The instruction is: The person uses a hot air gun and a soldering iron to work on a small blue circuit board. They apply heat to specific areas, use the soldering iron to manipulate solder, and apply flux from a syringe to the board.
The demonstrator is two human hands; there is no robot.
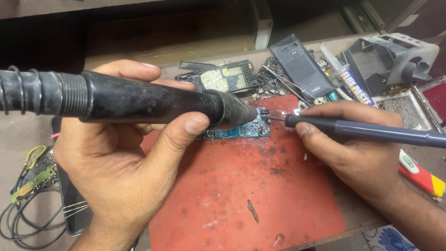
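Observation:
My left hand (125, 176) grips a thick black hot-air wand (139, 100) whose nozzle points right, right over a small blue circuit board (248, 130). The board lies on a stained red mat (241, 195). My right hand (357, 144) holds a slim dark-handled tool (367, 131) like a pen. Its thin metal tip touches the board's right end, right beside the nozzle. Part of the board is hidden behind the wand and my left thumb.
Behind the mat lie an opened phone frame (227, 78), a grey phone back cover (299, 65), tweezers (288, 86) and a tube (350, 81). A grey metal bracket (395, 58) stands at the back right. A red and yellow object (420, 175) lies right; wires and a dark phone (69, 204) left.

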